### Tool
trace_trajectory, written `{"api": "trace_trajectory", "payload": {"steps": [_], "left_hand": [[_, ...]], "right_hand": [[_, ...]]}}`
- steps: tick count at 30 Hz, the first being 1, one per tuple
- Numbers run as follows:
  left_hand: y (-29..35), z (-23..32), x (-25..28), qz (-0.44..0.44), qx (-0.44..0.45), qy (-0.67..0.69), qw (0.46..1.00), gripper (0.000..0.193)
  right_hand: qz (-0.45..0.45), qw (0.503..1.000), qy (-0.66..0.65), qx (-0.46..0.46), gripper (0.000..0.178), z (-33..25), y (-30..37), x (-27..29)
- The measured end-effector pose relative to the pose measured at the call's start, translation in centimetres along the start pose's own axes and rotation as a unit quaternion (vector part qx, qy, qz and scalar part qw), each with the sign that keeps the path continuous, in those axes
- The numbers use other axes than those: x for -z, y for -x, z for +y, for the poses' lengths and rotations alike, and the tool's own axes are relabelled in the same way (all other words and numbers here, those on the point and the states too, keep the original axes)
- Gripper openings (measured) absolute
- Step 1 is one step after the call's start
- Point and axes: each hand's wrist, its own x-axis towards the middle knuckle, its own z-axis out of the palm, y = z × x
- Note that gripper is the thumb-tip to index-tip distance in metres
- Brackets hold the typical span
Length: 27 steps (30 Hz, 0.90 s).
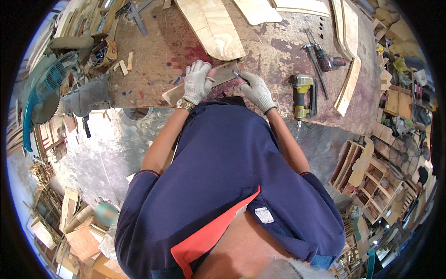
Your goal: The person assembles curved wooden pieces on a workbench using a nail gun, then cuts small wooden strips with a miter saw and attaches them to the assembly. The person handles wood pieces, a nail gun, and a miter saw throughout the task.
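Note:
A flat, narrow wooden strip (224,74) lies aslant near the front edge of the worn workbench (153,60). My left hand (198,83), in a white knitted glove, grips the strip toward its left part and holds it against the bench. Gloved the same way, my right hand (256,91) is closed round a slim dark pen (237,74), whose tip is by the strip's right end. Just beyond the strip lies a broad, pale plywood piece (211,28) with a rounded near end.
To the right are a yellow-and-black nail gun (303,95), a cordless drill (325,58) and a dark bar (318,72). Long curved plywood pieces (348,83) lie farther right. A metal square (138,21) sits far left, and a teal circular saw (49,93) stands beside the bench.

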Motion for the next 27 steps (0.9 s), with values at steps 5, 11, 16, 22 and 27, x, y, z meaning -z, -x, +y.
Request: {"api": "trace_trajectory", "payload": {"steps": [5,11,16,22,27], "left_hand": [[0.6,0.5,2.4,-0.003,0.144,0.124,0.982,0.033],[0.9,0.7,3.2,0.032,0.357,0.518,0.777,0.026],[1.0,-0.4,3.1,0.023,0.352,0.805,0.477,0.018],[0.9,1.0,3.0,0.045,0.385,0.815,0.43,0.02],[0.5,2.3,3.5,0.031,0.34,0.829,0.444,0.021]], "right_hand": [[-0.012,0.999,-0.028,0.02,0.026,-3.1,1.7,1.2],[-0.061,0.995,-0.067,0.047,0.026,-5.7,1.2,1.8],[-0.045,0.993,-0.088,0.07,0.022,-6.7,0.6,1.2],[-0.042,0.993,-0.053,0.093,0.021,-7.9,0.3,0.7],[-0.014,0.993,-0.014,0.12,0.018,-8.2,0.0,0.1]]}}
